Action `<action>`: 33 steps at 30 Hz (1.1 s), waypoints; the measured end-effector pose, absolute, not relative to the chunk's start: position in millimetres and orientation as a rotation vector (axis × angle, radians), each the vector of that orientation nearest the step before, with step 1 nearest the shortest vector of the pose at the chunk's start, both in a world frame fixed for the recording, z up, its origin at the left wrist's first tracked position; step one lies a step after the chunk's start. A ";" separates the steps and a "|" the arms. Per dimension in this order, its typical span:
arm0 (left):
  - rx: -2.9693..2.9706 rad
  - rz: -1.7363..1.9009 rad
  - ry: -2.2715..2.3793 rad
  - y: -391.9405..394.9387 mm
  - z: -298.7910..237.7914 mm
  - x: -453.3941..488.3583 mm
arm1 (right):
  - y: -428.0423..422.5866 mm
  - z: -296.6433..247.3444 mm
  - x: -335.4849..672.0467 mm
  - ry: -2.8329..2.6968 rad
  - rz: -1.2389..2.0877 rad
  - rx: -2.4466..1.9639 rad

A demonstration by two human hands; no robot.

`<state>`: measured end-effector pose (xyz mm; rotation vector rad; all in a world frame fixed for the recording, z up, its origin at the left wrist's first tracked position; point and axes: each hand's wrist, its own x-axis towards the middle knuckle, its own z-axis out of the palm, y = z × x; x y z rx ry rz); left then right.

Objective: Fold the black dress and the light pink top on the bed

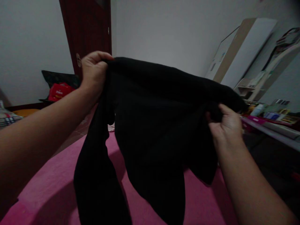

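A black long-sleeved garment (154,125) hangs stretched between my two hands, above a pink bed cover (56,178). My left hand (95,67) pinches its upper left corner, and what looks like a sleeve drops below that hand. On the other side, my right hand (226,125) is closed on the cloth a little below the upper edge, with the fingertips partly hidden in the fabric. The lower parts of the garment droop in loose points over the pink surface. Its dark folds are hard to make out.
A dark red door (87,25) stands at the back left. In front of it, a red bag (60,91) rests on a dark chair (49,78). At the right are a tall white cabinet (248,50) and a cluttered shelf with bottles (257,109).
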<state>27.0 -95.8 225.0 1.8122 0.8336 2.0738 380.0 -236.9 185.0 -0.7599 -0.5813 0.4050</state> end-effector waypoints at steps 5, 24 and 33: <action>2.220 1.311 1.230 -33.2 160.2 50.0 | -201.0 135.0 403.4 -0.840 0.392 -1.412; 2.668 0.341 0.254 -222.6 3.0 106.7 | -298.8 -12.4 401.3 -2.170 0.020 -1.966; 1.817 0.566 0.614 -191.5 65.6 35.6 | -344.8 68.5 334.7 -1.993 0.841 -1.686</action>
